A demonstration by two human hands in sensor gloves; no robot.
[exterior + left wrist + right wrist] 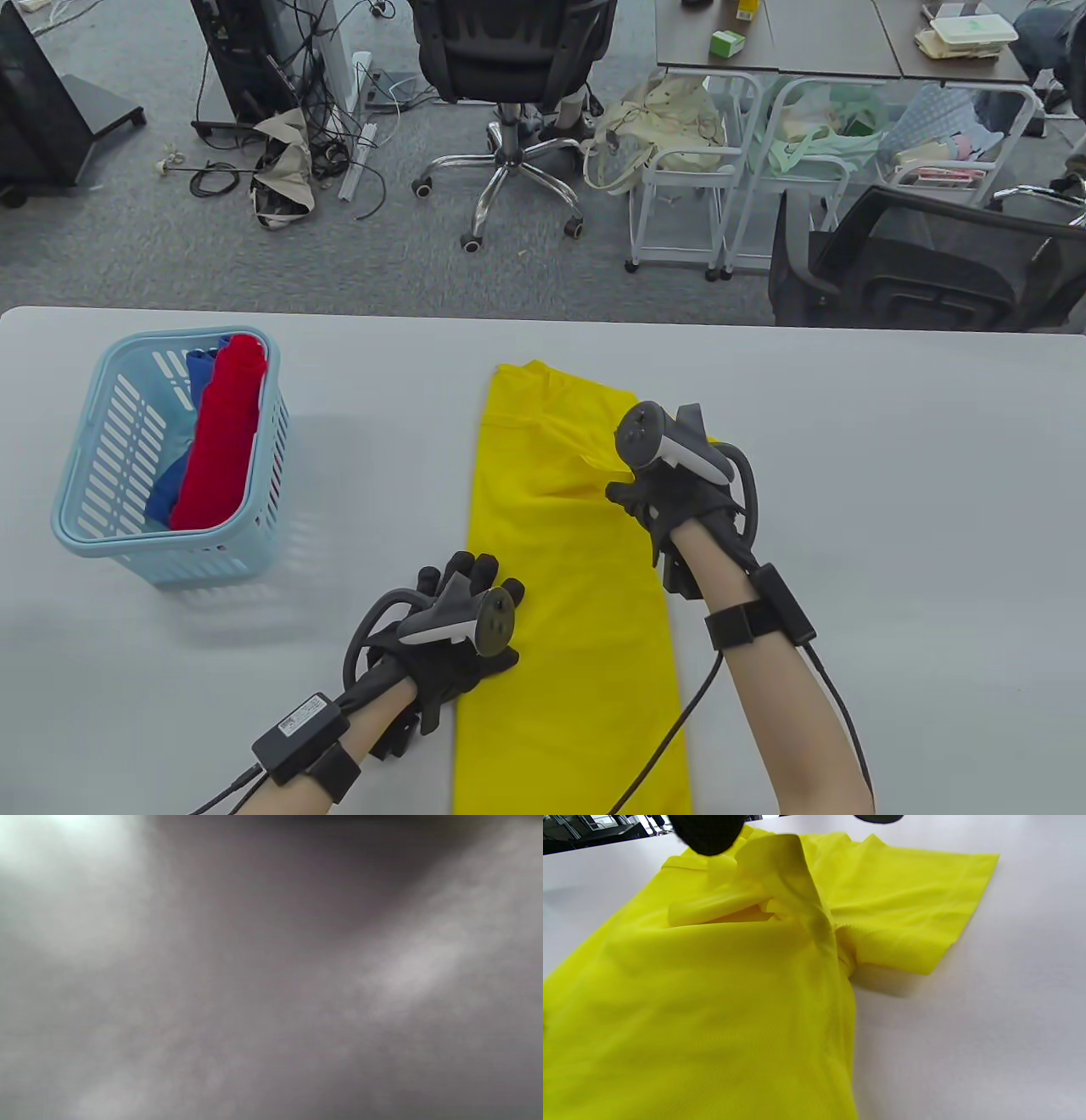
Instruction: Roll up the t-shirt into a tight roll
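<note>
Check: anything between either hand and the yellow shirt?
No. Both hands are already on the yellow t-shirt: left hand rests on its left edge, right hand holds cloth near the sleeve. The blue basket of rolled clothes stands apart, far left.

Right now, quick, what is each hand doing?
Left hand: fingers curled at the yellow t-shirt's left edge; a grip cannot be told.
Right hand: pinches a lifted fold of the t-shirt.
</note>
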